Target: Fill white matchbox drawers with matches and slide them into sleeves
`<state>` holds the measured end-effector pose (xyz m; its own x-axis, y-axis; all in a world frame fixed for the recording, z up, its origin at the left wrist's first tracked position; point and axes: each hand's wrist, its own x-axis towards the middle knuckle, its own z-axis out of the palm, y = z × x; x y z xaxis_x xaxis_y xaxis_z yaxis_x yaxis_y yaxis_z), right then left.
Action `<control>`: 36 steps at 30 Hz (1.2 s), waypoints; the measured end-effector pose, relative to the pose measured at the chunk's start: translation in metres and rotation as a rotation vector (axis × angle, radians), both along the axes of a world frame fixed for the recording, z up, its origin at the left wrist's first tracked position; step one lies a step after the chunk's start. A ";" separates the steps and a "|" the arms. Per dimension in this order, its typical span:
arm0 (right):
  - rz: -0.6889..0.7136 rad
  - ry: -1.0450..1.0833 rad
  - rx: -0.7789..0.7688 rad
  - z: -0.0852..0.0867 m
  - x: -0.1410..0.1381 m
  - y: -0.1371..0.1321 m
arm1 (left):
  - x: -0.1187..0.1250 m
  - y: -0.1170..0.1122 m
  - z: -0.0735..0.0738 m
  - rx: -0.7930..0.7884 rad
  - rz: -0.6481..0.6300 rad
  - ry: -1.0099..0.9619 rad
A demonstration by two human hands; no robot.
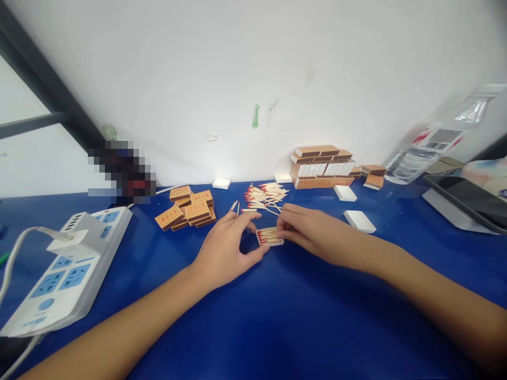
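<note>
A small white matchbox tray (271,244) lies on the blue table, filled with red-tipped matches (270,235). Around its left end curve the thumb and fingers of my left hand (229,240), gripping it at the near and far sides. My right hand (303,227) is closed in a pinch at the tray's right end, its fingertips on the plain ends of matches there; the exact number between them is hidden. Just beyond the tray is a loose pile of matches (263,196), with a few strays to its left.
Closed matchboxes (198,211) are heaped on the left; more form a stack (322,169) against the wall. White trays (359,221) lie at the right and back. A power strip (79,279) is at left, a water bottle (428,145) and a phone (467,200) at right.
</note>
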<state>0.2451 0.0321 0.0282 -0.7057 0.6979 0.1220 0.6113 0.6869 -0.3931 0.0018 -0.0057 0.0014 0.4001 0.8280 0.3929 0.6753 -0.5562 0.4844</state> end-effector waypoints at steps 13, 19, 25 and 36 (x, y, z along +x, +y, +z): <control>-0.176 0.167 0.151 -0.020 0.000 0.016 | 0.001 -0.001 0.001 -0.034 -0.076 0.000; -0.268 0.032 0.287 -0.036 -0.008 0.031 | 0.001 -0.003 0.001 -0.028 -0.099 0.000; -0.232 0.091 0.254 -0.026 -0.004 0.026 | 0.000 -0.001 0.001 0.014 0.002 0.002; -0.056 0.208 0.061 -0.014 -0.010 0.002 | 0.000 0.001 0.001 0.013 0.019 -0.010</control>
